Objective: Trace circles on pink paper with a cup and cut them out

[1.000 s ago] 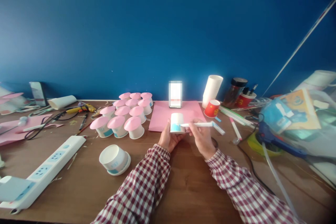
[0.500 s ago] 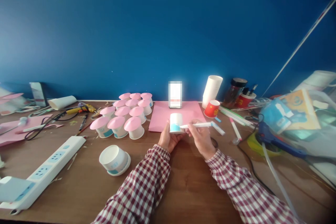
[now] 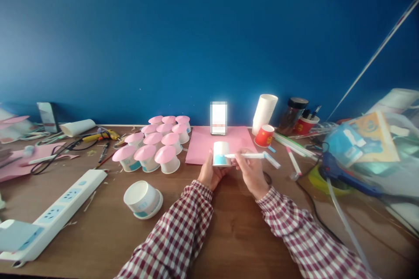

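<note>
A white paper cup (image 3: pixel 221 149) with a blue band is held upside down in my left hand (image 3: pixel 209 174), its fingers wrapped round the lower side. My right hand (image 3: pixel 251 174) pinches a white marker pen (image 3: pixel 250 155) lying nearly level, its tip touching or very close to the blue band. Behind the cup lies a pink sheet (image 3: pixel 199 144). Left of my hands stand several upturned cups with pink cone tops (image 3: pixel 165 154). Nearer to me, a white paper cup (image 3: pixel 140 196) leans on another cup or rim.
A white power strip (image 3: pixel 70 202) lies at the left, with a yellow glue gun (image 3: pixel 109 134) behind it. To the right are a red paper cup (image 3: pixel 264 135), stacked white cups (image 3: pixel 264 111), a dark-lidded jar (image 3: pixel 294 113) and a blue glue gun (image 3: pixel 350 178) with its cable.
The cup in my left hand has shifted or turned slightly to the right, showing more of its blue band. The pen stays almost in place. At the far left edge, a dark blurred shape has appeared.
</note>
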The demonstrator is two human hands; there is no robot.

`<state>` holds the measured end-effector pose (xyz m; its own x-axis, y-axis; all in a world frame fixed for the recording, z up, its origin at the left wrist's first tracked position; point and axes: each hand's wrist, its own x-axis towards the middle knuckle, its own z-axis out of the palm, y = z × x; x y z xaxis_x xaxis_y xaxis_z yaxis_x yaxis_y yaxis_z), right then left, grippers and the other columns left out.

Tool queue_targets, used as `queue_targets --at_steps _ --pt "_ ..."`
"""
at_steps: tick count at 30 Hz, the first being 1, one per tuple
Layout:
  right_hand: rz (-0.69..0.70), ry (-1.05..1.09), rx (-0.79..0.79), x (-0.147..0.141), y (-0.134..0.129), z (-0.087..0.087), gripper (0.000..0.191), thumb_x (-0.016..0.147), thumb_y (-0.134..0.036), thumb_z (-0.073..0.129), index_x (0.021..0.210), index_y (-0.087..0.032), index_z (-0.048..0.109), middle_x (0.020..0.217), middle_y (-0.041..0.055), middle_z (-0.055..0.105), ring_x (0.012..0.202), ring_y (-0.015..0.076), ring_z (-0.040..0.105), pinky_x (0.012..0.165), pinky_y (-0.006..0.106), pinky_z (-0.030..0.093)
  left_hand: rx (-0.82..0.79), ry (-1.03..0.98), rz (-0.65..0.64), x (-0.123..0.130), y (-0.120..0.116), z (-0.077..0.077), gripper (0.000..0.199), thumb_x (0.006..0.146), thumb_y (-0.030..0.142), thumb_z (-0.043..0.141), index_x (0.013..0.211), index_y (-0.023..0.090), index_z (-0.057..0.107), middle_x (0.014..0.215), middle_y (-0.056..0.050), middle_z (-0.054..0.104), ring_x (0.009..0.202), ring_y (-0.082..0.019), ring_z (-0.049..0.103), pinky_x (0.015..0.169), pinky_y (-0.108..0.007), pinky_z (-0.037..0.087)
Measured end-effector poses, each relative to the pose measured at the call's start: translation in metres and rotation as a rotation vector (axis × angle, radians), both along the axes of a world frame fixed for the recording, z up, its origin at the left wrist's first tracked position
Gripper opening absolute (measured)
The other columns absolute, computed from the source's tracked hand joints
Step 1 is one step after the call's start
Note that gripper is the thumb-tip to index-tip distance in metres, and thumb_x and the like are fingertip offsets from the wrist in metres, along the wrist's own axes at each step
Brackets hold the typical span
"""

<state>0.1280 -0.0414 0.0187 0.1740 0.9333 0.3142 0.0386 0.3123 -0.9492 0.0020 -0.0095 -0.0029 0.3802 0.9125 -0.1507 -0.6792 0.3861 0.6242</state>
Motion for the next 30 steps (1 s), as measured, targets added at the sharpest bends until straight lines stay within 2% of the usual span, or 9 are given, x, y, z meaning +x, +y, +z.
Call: queue_targets --at_steps 6,30 --pt "0.015 -0.037 0.019 -0.0004 0.0000 0.0014 0.023 0.084 -0.037 0.057 0.075 -0.016 0.059 0.066 0.0019 0.061 0.061 0.0121 0.056 0.053 0.022 0.044 -0.026 0.013 0.031 -0.0002 0.0005 -0.0013 0.050 0.088 0.050 0.044 0.108 0.006 0.058 0.093 -0.015 0.066 0.079 -0.020 0.064 0.074 -0.032 0.053" --pt "0.003 -0.024 0.006 -0.0017 -0.0010 0.0014 0.022 0.083 -0.037 0.058 0.077 -0.016 0.059 0.067 0.0025 0.062 0.062 0.0128 0.057 0.054 0.023 0.045 0.010 0.046 0.047 0.0021 -0.0012 0.0017 0.048 0.088 0.049 0.044 0.106 0.007 0.059 0.091 -0.014 0.067 0.078 -0.020 0.064 0.074 -0.034 0.053"
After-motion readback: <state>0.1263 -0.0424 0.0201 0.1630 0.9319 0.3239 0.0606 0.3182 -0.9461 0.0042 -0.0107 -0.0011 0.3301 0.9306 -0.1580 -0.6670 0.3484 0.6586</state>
